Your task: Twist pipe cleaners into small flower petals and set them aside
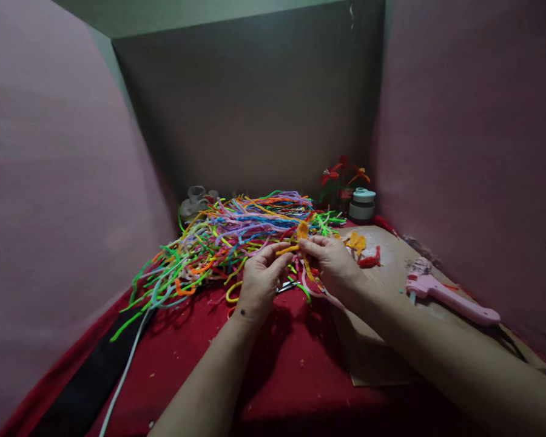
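Both hands are closed on one orange-yellow pipe cleaner [303, 230], held up over the near side of a big pile of coloured pipe cleaners [255, 221]. Its top is bent into a petal-like loop, and one end hangs down below the fingers. My right hand [334, 261] pinches it at the base of the loop. With thumb and fingers, my left hand [264, 273] grips a straight end that points left. Just under the hands, partly hidden, lies a metal tool [287, 286], perhaps scissors or tweezers.
To the right, a pink glue gun [455, 297] rests on a tan board [386, 243], near orange looped pieces [357, 243] and a red piece [370, 260]. Behind stand a lidded jar [362, 204] and red flowers [331, 174]. A white cable [126, 370] crosses the red cloth [186, 376].
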`<move>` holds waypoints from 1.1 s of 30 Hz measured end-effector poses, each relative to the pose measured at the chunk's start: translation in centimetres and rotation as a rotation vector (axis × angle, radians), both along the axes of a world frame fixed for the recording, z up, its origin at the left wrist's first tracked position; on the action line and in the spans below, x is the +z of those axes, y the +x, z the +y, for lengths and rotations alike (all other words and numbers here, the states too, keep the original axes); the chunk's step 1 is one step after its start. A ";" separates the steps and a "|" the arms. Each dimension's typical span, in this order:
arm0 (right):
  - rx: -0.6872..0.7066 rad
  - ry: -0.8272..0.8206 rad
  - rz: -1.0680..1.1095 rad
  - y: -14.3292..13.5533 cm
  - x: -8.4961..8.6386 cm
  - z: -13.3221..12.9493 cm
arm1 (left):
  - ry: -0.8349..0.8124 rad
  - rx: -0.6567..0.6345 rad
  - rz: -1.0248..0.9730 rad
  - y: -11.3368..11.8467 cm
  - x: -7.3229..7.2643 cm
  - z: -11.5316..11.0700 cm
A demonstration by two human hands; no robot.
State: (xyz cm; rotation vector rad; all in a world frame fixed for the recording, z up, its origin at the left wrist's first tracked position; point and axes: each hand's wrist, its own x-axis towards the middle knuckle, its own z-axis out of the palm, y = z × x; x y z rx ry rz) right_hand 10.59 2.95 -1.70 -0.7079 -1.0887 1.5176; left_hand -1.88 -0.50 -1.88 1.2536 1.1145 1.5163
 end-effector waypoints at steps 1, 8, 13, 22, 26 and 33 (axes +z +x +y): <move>0.008 0.013 -0.012 -0.2 -0.2 -0.1 | 0.004 0.021 0.025 0.1 -0.1 0.0; -0.062 0.125 -0.219 0.1 -1.0 -0.8 | 0.217 0.221 0.384 0.5 -0.4 -0.9; -0.106 0.167 -0.249 -0.1 -1.3 -1.0 | -0.012 0.136 0.156 0.2 0.3 -1.2; -0.005 -0.091 0.117 0.4 -1.9 -0.1 | -0.176 0.007 -0.177 -0.8 -0.2 0.1; 0.028 -0.118 0.142 0.2 -1.8 -0.4 | -0.161 -0.122 -0.011 0.2 -0.5 -0.2; 0.010 -0.051 0.087 -0.2 -2.0 -1.3 | -0.165 -0.197 -0.062 1.7 -0.8 -0.4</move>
